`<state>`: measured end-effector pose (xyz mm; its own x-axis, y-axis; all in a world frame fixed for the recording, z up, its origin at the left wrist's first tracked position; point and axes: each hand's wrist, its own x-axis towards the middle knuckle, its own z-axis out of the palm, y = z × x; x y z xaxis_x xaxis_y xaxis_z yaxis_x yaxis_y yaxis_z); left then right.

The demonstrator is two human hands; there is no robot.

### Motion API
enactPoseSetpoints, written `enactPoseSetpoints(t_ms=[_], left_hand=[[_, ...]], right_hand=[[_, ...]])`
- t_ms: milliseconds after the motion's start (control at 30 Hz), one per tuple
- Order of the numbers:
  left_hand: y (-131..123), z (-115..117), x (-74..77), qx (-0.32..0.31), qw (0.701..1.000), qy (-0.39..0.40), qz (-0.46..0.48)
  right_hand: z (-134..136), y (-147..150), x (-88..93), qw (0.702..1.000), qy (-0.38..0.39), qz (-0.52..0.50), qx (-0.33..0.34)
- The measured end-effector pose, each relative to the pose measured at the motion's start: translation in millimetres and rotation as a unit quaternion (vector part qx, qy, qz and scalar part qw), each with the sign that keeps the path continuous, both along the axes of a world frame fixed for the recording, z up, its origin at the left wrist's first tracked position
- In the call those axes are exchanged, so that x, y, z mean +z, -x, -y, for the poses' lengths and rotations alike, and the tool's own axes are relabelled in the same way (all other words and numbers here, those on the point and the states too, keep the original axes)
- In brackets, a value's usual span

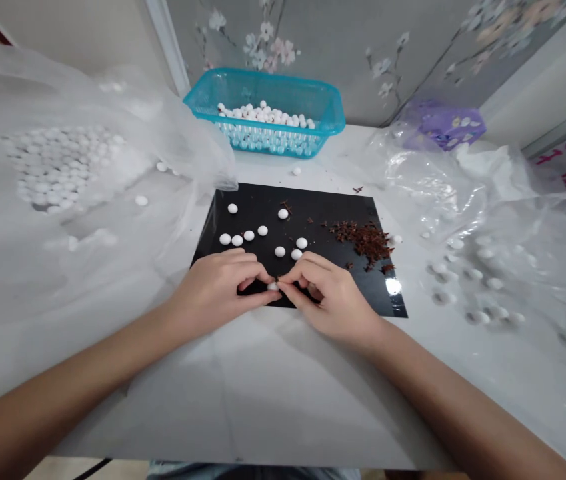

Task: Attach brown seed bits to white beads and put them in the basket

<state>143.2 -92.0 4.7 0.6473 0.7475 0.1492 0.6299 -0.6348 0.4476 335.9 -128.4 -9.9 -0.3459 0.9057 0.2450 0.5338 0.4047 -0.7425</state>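
My left hand (pixel 225 283) pinches a small white ball (pixel 273 287) between thumb and forefinger, low over the near edge of a black mat (pixel 323 207). From the other side, my right hand (pixel 333 297) has its thumb and forefinger closed at the same ball. A tiny brown piece (pixel 277 279) shows at those fingertips, mostly hidden. Just beyond the hands, several loose white balls (pixel 249 235) lie on the mat. A heap of small reddish-brown pieces (pixel 370 243) spreads over the mat's right side.
Behind the mat stands a blue translucent basket (pixel 330 123) partly filled with white balls. A large clear plastic bag (pixel 187 140) with many white balls takes up the left. On the right lie more clear bags (pixel 427 180), scattered white balls and a purple package (pixel 450 127).
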Motion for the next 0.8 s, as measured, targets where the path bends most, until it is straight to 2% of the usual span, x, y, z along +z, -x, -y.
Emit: enactPoseSetpoints(t_ms=[367, 533, 633, 800], left_hand=[[-0.5, 1.7, 1.8, 0.008, 1.0, 0.015, 0.01], [-0.2, 2.0, 0.4, 0.018, 0.999, 0.036, 0.01], [0.3, 1.6, -1.5, 0.019, 0.999, 0.043, 0.013], [0.6, 1.2, -1.8, 0.013, 0.999, 0.033, 0.018]], right_hand=[[3.4, -0.8, 4.5, 0.998, -0.017, -0.012, 0.059], [3.9, -1.3, 5.3, 0.993, -0.071, -0.013, 0.09], [5.2, -1.1, 6.8, 0.99, -0.094, 0.009, 0.107], [7.7, 2.6, 9.7, 0.989, -0.076, 0.058, 0.113]])
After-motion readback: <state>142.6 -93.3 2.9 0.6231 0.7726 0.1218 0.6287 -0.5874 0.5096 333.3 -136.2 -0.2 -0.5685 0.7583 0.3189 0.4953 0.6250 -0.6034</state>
